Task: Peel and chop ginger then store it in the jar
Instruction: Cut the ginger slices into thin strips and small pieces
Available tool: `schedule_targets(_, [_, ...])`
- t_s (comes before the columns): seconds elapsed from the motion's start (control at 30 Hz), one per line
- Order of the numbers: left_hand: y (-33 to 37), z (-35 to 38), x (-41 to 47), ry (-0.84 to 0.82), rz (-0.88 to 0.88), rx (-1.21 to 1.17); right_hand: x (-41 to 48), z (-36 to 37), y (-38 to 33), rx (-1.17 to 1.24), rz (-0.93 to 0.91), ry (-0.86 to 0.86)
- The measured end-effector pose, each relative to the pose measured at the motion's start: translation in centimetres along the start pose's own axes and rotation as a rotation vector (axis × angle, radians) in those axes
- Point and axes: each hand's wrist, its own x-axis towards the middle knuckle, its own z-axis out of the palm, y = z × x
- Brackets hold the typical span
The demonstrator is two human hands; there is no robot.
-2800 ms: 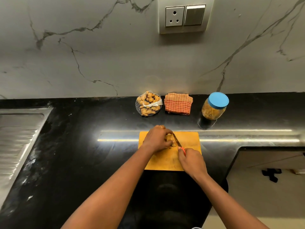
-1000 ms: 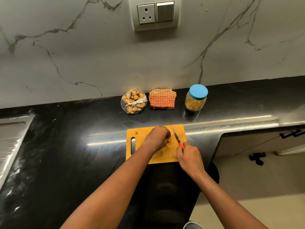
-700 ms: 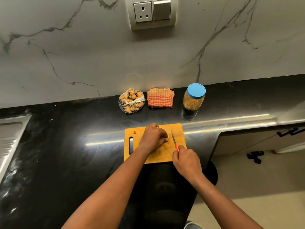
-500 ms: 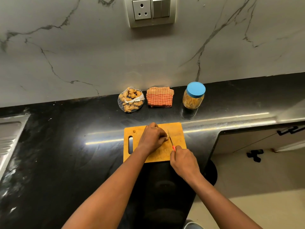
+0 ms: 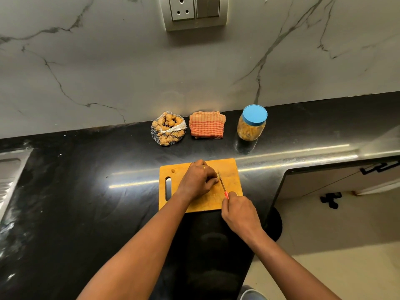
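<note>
Spanning the view, a black counter (image 5: 86, 202) carries two containers against the marble wall (image 5: 108, 72). The bigger is a white net bag (image 5: 168, 129), tied shut and bulging with knobbly ginger roots. The smaller is a clear jar (image 5: 251, 128), upright, with a blue lid (image 5: 255, 115) on it. It is filled most of the way with yellow-brown pieces, too small to tell apart. A folded orange checked cloth (image 5: 207, 125) lies between the two, just beside the bag and a little apart from the jar.

A steel sink (image 5: 8, 169) shows at the far left edge, and a socket plate (image 5: 194, 11) is set in the wall above the cloth. Nearer the person, well apart from the back row, a yellow board (image 5: 231, 169) lies flat with its handle slot to the left.

The left hand (image 5: 198, 180), a ring (image 5: 203, 167) on one finger, arches over the board's middle with its fingers curled down. They pin the ginger (image 5: 218, 175) to the board and hide nearly all of it. The right hand (image 5: 240, 213) is wrapped round the red handle of a knife (image 5: 222, 184). The thin blade slants away from the person, right against the left fingertips and the ginger. I cannot tell whether the edge meets the board. One small crumb (image 5: 173, 170) sits near the board's far left corner.
</note>
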Motion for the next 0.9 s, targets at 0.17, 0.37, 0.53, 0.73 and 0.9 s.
schedule_targets(0.17, [-0.5,0.4,-0.3,0.012,0.037,0.026,0.0,0.0,0.0,-0.014,-0.011,0.002])
schedule_targets(0.37, [-0.4,0.6,-0.5,0.04,0.05,0.049,-0.4,0.0,0.2,-0.044,-0.03,-0.021])
schedule_targets(0.53, [-0.4,0.8,-0.6,0.057,0.045,0.059,0.4,-0.2,-0.4,-0.072,-0.024,-0.025])
schedule_targets(0.73, [-0.2,0.8,-0.6,0.052,0.027,0.073,-1.3,0.0,-0.2,-0.102,-0.003,-0.078])
schedule_targets(0.9, [0.0,0.7,-0.7,0.054,0.005,0.095,0.5,-0.4,-1.0,-0.098,0.013,-0.078])
